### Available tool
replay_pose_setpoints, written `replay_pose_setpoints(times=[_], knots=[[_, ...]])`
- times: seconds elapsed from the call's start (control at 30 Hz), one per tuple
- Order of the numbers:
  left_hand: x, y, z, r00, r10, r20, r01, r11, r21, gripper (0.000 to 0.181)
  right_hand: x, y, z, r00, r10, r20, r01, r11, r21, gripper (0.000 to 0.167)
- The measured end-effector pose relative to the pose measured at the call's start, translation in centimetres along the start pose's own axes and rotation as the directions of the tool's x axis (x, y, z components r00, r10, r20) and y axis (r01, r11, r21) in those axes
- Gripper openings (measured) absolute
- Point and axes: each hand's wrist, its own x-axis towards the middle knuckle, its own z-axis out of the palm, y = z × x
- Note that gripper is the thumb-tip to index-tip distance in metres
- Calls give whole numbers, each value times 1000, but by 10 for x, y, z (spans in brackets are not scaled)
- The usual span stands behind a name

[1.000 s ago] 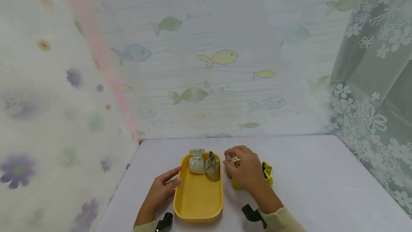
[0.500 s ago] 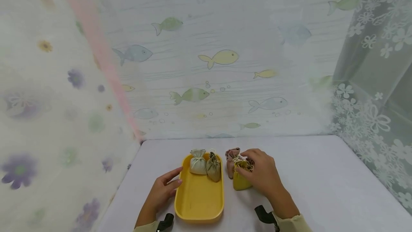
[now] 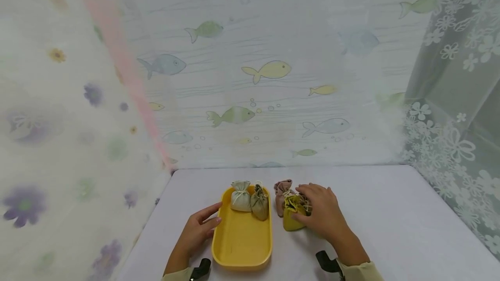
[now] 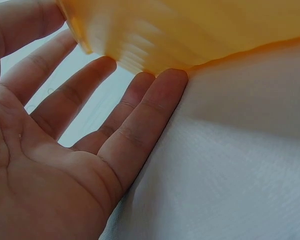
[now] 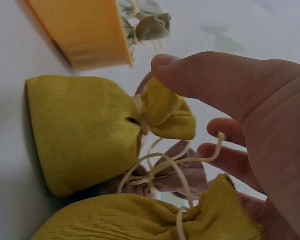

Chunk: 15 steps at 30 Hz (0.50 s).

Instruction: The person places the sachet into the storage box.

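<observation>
**Both hands at it: little drawstring bags, yellow tray**

So the left hand point(image 3: 195, 231) is parked on the near-left side of the yellow tray point(image 3: 242, 246), palm turned in, fingers fanned apart with the tips touching the wall. Right hand point(image 3: 327, 214) is arched over the bags on the other side, thumb well apart from the other fingers and right by the neck of a mustard bag point(image 3: 292, 222). Can't tell if the thumb touches the cloth, but nothing looks clamped.

Edges: the tray's right rim is near that mustard bag, with a narrow strip of white worktop point(image 3: 390, 224) between. Loads of worktop to the right of the right hand. The far edge meets a fish-print curtain point(image 3: 234, 86), a bit behind the bags.

Count: one tray, two bags in it, a pale one point(image 3: 241, 199) and an olive-brown one point(image 3: 259, 207), side by side at the far end, bare tray floor nearer us. Outside, at least three: that mustard bag, a second mustard one point(image 5: 125, 220) just beside it, and a mauve bag point(image 3: 279, 203) behind. The hand hides some, so maybe more.
</observation>
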Motion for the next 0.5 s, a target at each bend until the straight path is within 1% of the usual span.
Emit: replay_pose_setpoints(times=[0.1, 0.2, 0.3, 0.5], knots=[[0, -1, 0, 1000, 7, 7, -7, 1000, 7, 59, 0, 2, 5, 1000, 5, 2, -5, 1000, -29, 74], [1, -1, -1, 1000, 10, 5, -10, 1000, 17, 58, 0, 3, 10, 1000, 8, -7, -8, 999, -39, 69], [0, -1, -1, 1000, 14, 9, -14, 999, 29, 59, 0, 3, 13, 1000, 16, -19, -16, 999, -29, 61], [-2, 1, 0, 1000, 6, 5, -6, 1000, 21, 58, 0, 3, 15, 999, 14, -49, -15, 1000, -8, 39]])
